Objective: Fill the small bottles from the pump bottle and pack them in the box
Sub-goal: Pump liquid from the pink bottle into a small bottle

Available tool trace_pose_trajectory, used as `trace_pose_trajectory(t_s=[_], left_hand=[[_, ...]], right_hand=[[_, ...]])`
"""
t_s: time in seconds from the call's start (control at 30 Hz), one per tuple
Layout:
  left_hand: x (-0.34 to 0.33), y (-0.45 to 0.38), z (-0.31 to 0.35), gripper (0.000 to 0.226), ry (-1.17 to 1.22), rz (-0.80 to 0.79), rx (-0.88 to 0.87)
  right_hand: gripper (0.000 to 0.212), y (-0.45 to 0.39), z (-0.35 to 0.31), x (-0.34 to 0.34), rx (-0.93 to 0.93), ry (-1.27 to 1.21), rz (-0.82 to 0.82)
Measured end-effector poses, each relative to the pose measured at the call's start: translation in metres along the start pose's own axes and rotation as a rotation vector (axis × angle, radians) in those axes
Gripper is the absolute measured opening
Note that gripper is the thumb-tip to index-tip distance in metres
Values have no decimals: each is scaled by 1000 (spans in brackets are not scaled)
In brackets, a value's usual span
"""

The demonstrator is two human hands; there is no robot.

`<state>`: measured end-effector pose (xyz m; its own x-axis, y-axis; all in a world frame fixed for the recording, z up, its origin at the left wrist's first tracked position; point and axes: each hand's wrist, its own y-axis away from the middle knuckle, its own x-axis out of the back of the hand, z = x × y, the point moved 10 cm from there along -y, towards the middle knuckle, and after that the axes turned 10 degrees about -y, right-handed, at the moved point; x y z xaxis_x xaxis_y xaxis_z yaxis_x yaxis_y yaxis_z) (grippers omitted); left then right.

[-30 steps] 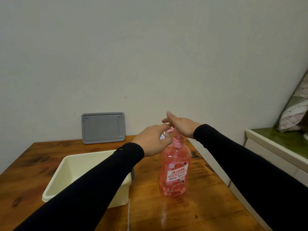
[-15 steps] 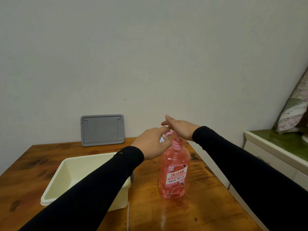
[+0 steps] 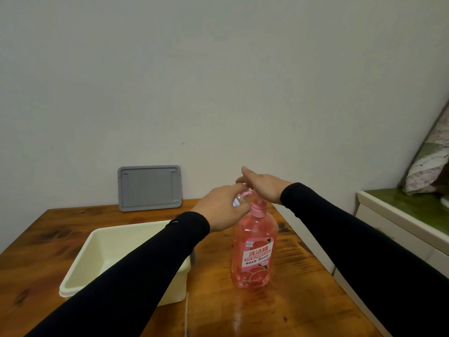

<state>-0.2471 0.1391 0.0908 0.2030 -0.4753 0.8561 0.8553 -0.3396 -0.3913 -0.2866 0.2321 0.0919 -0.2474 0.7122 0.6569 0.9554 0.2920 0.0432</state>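
A pink pump bottle (image 3: 254, 249) with a red label stands upright on the wooden table (image 3: 279, 310). My left hand (image 3: 222, 207) is closed around a small clear bottle (image 3: 237, 200) held just under the pump's pink spout, and most of that bottle is hidden by my fingers. Flat on top of the pump head lies my right hand (image 3: 263, 184), palm down with fingers straight. The cream plastic box (image 3: 82, 259) sits to the left of the pump bottle, partly covered by my left sleeve; the part of its inside that shows holds nothing.
A grey lid (image 3: 149, 188) leans upright against the wall at the back of the table. A white cabinet with a green top (image 3: 401, 215) stands to the right, with patterned bedding (image 3: 430, 166) on it. The table's right edge runs close behind the pump bottle.
The pump head and my right hand have sunk slightly and risen again; both hands stay at the pump. The view has shifted a little.
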Motion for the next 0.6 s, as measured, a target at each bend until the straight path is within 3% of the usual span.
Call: trace_pose_trajectory(t_s=[0.6], left_hand=[[0, 0, 2, 45, 10, 15, -20]], right_hand=[[71, -3, 1, 0, 11, -8, -4]])
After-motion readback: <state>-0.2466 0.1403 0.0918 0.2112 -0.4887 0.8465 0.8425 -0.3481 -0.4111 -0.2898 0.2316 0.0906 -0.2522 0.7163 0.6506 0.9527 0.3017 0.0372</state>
